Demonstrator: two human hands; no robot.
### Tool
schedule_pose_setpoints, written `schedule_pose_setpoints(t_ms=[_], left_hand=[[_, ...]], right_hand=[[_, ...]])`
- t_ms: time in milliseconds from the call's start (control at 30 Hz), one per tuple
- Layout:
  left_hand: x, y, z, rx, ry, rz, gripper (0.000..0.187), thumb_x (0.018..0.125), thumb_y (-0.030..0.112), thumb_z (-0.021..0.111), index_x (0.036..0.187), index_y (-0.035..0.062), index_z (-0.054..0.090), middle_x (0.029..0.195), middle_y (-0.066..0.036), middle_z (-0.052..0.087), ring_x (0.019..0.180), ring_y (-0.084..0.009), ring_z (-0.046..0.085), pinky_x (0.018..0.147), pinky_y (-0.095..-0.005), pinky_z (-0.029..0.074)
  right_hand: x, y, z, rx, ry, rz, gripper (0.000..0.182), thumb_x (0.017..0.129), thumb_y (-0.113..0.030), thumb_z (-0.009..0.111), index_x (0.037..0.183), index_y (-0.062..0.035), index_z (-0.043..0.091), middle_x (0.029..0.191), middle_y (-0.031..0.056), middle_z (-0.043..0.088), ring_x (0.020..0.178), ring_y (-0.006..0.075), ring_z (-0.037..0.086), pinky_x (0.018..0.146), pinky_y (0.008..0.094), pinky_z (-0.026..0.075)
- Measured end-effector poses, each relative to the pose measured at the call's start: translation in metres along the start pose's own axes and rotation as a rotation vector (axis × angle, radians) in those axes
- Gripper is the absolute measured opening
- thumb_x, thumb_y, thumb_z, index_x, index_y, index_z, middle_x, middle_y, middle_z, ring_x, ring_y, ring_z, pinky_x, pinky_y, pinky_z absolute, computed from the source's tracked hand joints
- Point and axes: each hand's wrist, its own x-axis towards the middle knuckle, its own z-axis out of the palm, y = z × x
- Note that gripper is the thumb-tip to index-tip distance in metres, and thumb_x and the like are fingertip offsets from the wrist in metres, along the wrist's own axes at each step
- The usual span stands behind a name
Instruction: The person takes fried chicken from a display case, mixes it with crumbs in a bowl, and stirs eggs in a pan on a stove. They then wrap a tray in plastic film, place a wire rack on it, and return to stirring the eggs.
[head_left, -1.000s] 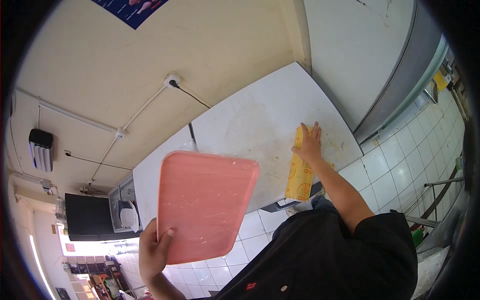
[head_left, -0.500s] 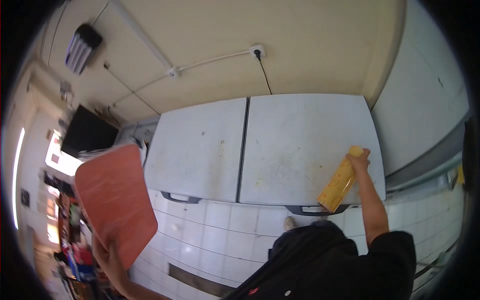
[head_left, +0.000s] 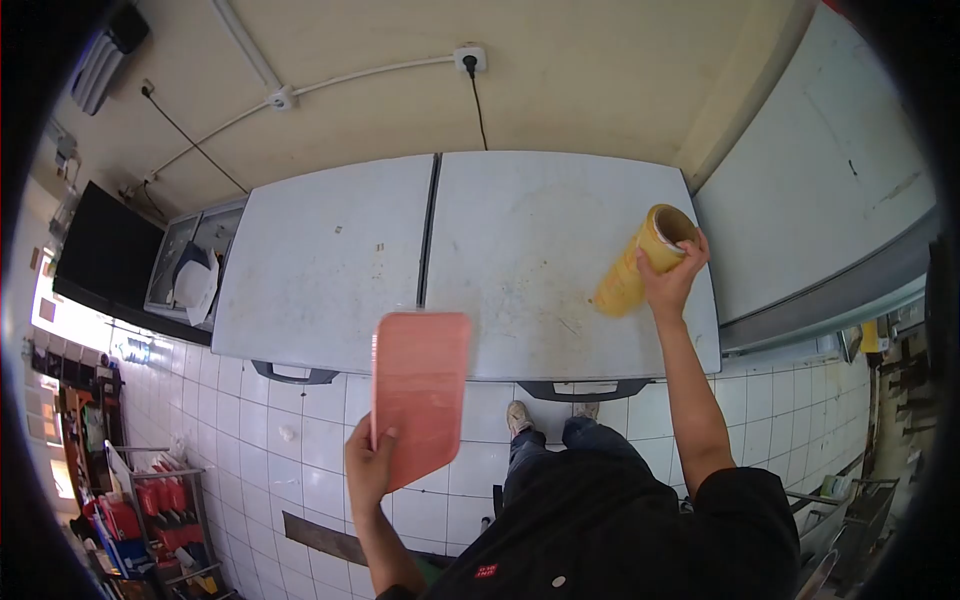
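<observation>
My left hand point(head_left: 370, 462) grips the lower left edge of a flat pink tray point(head_left: 420, 385) with rounded corners, thumb on its face. Glossy streaks cross the surface like clear film. The tray is held up in front of the chest freezer's near edge. At the freezer's right end, my right hand point(head_left: 672, 276) is closed around the upper end of a yellow roll of cling film point(head_left: 632, 265). Its hollow core faces up toward me. The roll leans over the white lid point(head_left: 540, 290); whether its lower end touches is hard to tell.
A second white lid point(head_left: 320, 270) lies to the left, past a dark seam. Black handles point(head_left: 585, 390) jut from the front edge. A wall socket point(head_left: 470, 62) with a cord is behind. A rack with red items point(head_left: 165, 495) stands lower left on the tiled floor.
My left hand has brought the pink tray from the far left to the middle. The roll has tipped so its open end shows, still in my right hand. The head view has shifted too.
</observation>
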Motion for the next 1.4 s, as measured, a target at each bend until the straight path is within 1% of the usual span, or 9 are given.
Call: schedule_pose_setpoints(t_ms=[333,467,567,633,800,900,1167,1300,1400], left_hand=[[-0.02,0.061,0.08,0.075,-0.305,0.131,0.032,0.086,0.007,0.063,0.117,-0.0021,0.061,0.095,-0.011,0.069,0.088,-0.0142,0.064,0.08,-0.0297,0.05],[-0.042,0.106,0.128,0.289,-0.456,0.231,0.031,0.086,0.008,0.063,0.116,-0.0004,0.062,0.093,-0.012,0.07,0.086,-0.0153,0.065,0.079,-0.0294,0.05],[-0.063,0.135,0.185,0.51,-0.647,0.344,0.032,0.087,0.009,0.063,0.118,0.0017,0.062,0.094,-0.013,0.07,0.087,-0.0161,0.066,0.08,-0.0296,0.05],[-0.081,0.148,0.232,0.481,-0.733,0.38,0.033,0.087,0.01,0.059,0.12,0.0092,0.063,0.088,-0.017,0.068,0.08,-0.0172,0.067,0.076,-0.0306,0.05],[-0.11,0.179,0.352,0.239,-1.226,0.163,0.034,0.092,0.011,0.061,0.121,-0.0057,0.058,0.109,-0.007,0.066,0.096,-0.0122,0.062,0.085,-0.0277,0.05],[-0.132,0.192,0.433,0.281,-1.469,0.17,0.037,0.092,0.012,0.062,0.125,-0.004,0.055,0.107,-0.008,0.067,0.095,-0.0131,0.063,0.086,-0.0281,0.05],[-0.228,0.222,0.646,0.027,-1.877,0.128,0.04,0.101,0.027,0.047,0.131,0.0,0.048,0.13,-0.014,0.056,0.115,-0.019,0.057,0.094,-0.0321,0.048],[-0.283,0.206,0.743,-0.301,-1.936,-0.036,0.041,0.104,0.028,0.04,0.131,-0.0009,0.046,0.132,-0.015,0.053,0.123,-0.0212,0.051,0.097,-0.0324,0.046],[-0.324,0.177,0.815,-0.249,-1.781,0.195,0.047,0.105,0.03,0.035,0.14,-0.001,0.038,0.139,-0.013,0.047,0.127,-0.0204,0.046,0.106,-0.0322,0.037]], right_hand=[[-0.009,-0.017,-0.031,-0.04,0.047,0.106,0.077,0.085,-0.037,0.071,0.138,-0.0003,0.03,0.144,0.025,0.025,0.135,0.0418,0.028,0.11,0.0456,0.027],[-0.013,-0.086,-0.142,0.51,-0.45,-0.07,0.054,0.091,-0.026,0.063,0.134,0.0002,0.044,0.129,0.019,0.051,0.122,0.036,0.048,0.108,0.0414,0.034],[-0.016,-0.078,-0.207,0.438,-0.517,-0.185,0.046,0.091,-0.021,0.06,0.132,-0.0024,0.048,0.126,0.0173,0.056,0.114,0.034,0.055,0.1,0.0383,0.042],[-0.027,-0.036,-0.249,0.383,-0.664,0.108,0.041,0.093,-0.015,0.054,0.132,-0.0023,0.049,0.124,0.0167,0.058,0.11,0.0321,0.058,0.095,0.0368,0.045],[-0.092,0.077,-0.382,0.459,-0.462,0.546,0.033,0.103,-0.024,0.041,0.119,0.0005,0.055,0.098,0.015,0.065,0.094,0.0194,0.062,0.083,0.0319,0.047],[-0.104,0.091,-0.476,0.354,-0.5,0.76,0.024,0.099,-0.016,0.041,0.111,-0.0015,0.056,0.095,0.0194,0.063,0.089,0.0288,0.062,0.08,0.0342,0.047],[-0.182,0.121,-0.633,0.135,0.332,1.076,0.029,0.1,-0.025,0.046,0.098,0.0,0.061,0.078,0.0041,0.058,0.073,0.0115,0.052,0.07,0.0276,0.045],[-0.217,0.139,-0.684,-0.057,0.62,1.196,0.029,0.1,-0.025,0.045,0.097,-0.0001,0.06,0.08,0.0022,0.057,0.077,0.0083,0.05,0.07,0.0252,0.043],[-0.245,0.177,-0.712,-0.02,0.976,1.113,0.032,0.102,-0.026,0.042,0.102,0.0014,0.058,0.089,0.0039,0.058,0.081,0.0101,0.051,0.073,0.0259,0.043]])
